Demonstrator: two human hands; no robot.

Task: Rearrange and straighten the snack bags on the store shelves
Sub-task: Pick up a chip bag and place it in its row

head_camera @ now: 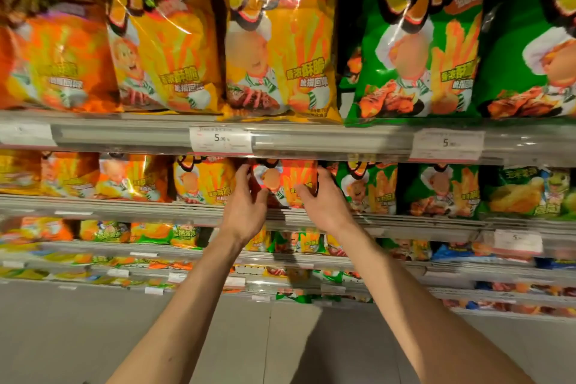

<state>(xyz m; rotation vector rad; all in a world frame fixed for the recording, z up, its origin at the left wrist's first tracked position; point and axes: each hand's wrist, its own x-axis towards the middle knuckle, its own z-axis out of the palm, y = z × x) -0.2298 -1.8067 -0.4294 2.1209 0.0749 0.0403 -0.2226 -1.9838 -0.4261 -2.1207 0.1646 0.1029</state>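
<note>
A red-orange snack bag (285, 179) stands on the second shelf (124, 206), between a yellow bag (204, 179) and a green bag (367, 187). My left hand (247, 203) grips its left edge, fingers curled around the side. My right hand (321, 196) holds its right edge, thumb on the front. The bag's top is hidden behind the upper shelf's rail (311, 140).
Large orange, yellow (280, 40) and green (414, 40) bags fill the top shelf. Price tags (220, 140) hang on the rail. Lower shelves (374, 262) hold several small mixed bags. Grey floor (93, 337) lies below.
</note>
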